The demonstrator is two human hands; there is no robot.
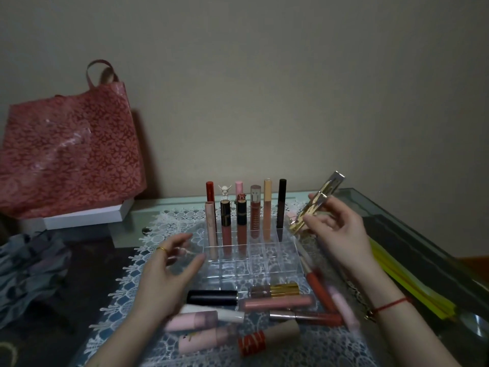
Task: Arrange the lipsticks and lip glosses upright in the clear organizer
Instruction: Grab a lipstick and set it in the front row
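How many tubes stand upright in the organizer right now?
9. Back row, left to right: red tube, figurine tube, pink tube, brown tube, peach tube, black tube. Next row, from left: beige tube, black-capped tube, red-topped tube. Shorter ones may be hidden.
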